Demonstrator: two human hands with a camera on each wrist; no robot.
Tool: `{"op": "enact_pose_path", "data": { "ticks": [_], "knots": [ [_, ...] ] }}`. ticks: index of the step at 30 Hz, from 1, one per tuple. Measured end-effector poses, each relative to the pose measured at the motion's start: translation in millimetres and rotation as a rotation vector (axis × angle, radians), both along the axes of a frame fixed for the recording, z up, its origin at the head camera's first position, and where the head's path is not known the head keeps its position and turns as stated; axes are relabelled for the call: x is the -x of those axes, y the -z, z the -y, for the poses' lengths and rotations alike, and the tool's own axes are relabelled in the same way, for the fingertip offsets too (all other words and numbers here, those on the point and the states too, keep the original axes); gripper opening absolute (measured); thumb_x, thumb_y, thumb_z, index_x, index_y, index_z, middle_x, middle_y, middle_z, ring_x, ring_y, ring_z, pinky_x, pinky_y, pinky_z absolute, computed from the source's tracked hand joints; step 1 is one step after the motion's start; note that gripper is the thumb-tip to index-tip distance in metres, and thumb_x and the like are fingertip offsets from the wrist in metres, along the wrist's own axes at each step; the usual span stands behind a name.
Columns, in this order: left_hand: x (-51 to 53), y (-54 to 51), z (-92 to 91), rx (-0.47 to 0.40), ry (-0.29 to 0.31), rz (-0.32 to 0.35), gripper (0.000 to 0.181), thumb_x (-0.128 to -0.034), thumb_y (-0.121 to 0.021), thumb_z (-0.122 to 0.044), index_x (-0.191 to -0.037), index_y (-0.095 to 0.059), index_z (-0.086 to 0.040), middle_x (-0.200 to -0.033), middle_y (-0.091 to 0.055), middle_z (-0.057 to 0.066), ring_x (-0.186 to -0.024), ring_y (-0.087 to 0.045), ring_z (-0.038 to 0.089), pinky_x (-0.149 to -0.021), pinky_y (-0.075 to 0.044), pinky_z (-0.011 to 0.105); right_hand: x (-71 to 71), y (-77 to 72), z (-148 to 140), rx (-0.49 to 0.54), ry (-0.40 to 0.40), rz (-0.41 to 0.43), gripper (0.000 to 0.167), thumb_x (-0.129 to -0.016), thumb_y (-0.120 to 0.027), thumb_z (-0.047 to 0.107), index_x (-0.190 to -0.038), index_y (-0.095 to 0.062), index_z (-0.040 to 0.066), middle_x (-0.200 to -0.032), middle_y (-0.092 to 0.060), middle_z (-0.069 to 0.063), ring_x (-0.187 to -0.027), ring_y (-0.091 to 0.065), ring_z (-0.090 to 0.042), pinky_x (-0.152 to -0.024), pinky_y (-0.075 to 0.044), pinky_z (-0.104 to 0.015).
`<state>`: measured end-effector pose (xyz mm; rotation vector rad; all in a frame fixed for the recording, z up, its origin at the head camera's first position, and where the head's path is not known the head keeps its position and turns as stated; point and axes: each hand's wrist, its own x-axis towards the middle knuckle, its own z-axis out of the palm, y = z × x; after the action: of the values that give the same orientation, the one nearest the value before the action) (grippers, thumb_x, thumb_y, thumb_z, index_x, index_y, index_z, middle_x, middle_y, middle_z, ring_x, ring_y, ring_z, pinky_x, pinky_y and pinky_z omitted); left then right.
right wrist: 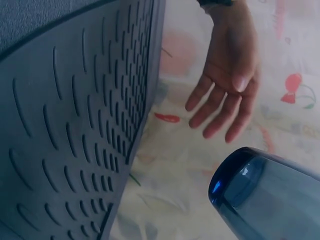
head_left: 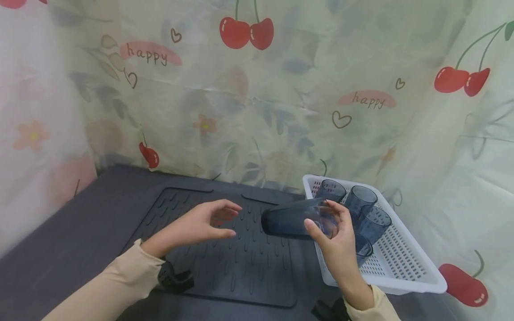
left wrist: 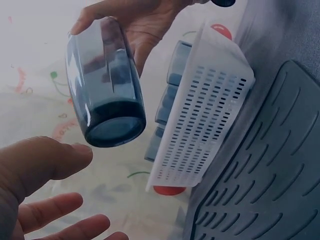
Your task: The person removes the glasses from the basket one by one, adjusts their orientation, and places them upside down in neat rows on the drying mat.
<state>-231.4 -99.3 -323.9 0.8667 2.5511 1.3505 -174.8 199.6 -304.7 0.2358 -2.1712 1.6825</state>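
A blue-tinted glass (head_left: 291, 219) lies on its side in the air, gripped near its rim by the right hand (head_left: 337, 240), thumb in front and fingers behind. Its thick base points left, toward the left hand (head_left: 201, 225), which is held apart from it with relaxed, parted fingers and nothing in them. In the left wrist view the glass (left wrist: 107, 85) hangs base down between the right hand (left wrist: 145, 25) and the left thumb. The right wrist view shows its base (right wrist: 240, 180) below the left hand (right wrist: 230, 80), with a gap between them.
Several similar glasses (head_left: 375, 220) stand in a white perforated basket (head_left: 417, 285) at the right. A dark ridged mat (head_left: 225, 285) lies on the grey-covered table (head_left: 52, 232), under the hands. A patterned curtain (head_left: 257, 89) hangs behind.
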Motion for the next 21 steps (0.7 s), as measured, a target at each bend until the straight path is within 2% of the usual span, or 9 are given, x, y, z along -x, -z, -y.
{"op": "enact_pose_path", "data": {
  "ticks": [6, 9, 17, 21],
  "knots": [
    [-0.7, 0.2, -2.4, 0.001, 0.003, 0.006, 0.056, -0.0861, -0.074, -0.033, -0.135, -0.051, -0.020, -0.133, -0.057, 0.002, -0.121, -0.057, 0.022, -0.100, -0.048, 0.041, 0.4, 3.9, 10, 0.012, -0.008, 0.022, 0.063, -0.088, -0.067, 0.005, -0.140, -0.032, 0.005, -0.131, -0.044, -0.011, -0.114, -0.055, -0.009, -0.081, -0.052, -0.014],
    [-0.7, 0.3, -4.1, -0.004, 0.014, 0.009, 0.056, -0.0865, -0.074, -0.032, -0.136, -0.051, -0.019, -0.134, -0.056, 0.004, -0.121, -0.056, 0.023, -0.100, -0.047, 0.042, 1.0, 5.6, 14, 0.013, -0.016, 0.016, 0.063, -0.087, -0.068, 0.005, -0.139, -0.033, 0.004, -0.130, -0.046, -0.011, -0.112, -0.056, -0.007, -0.081, -0.052, -0.015],
    [-4.2, -1.5, -9.9, -0.011, 0.016, 0.013, 0.057, -0.0859, -0.075, -0.030, -0.137, -0.050, -0.020, -0.134, -0.056, 0.002, -0.121, -0.056, 0.022, -0.100, -0.048, 0.043, 1.4, 10.6, 23, 0.050, -0.053, 0.007, 0.062, -0.085, -0.067, 0.003, -0.138, -0.034, 0.002, -0.131, -0.045, -0.009, -0.129, -0.047, -0.024, -0.083, -0.051, -0.014],
    [-4.7, -0.6, -13.0, -0.015, 0.019, 0.022, 0.057, -0.0859, -0.075, -0.030, -0.137, -0.050, -0.021, -0.133, -0.056, 0.000, -0.120, -0.056, 0.021, -0.100, -0.047, 0.043, 1.4, 12.9, 27, 0.054, -0.060, 0.012, 0.062, -0.085, -0.067, 0.002, -0.137, -0.035, 0.001, -0.131, -0.045, -0.010, -0.127, -0.049, -0.024, -0.081, -0.052, -0.016]
  ]
}}
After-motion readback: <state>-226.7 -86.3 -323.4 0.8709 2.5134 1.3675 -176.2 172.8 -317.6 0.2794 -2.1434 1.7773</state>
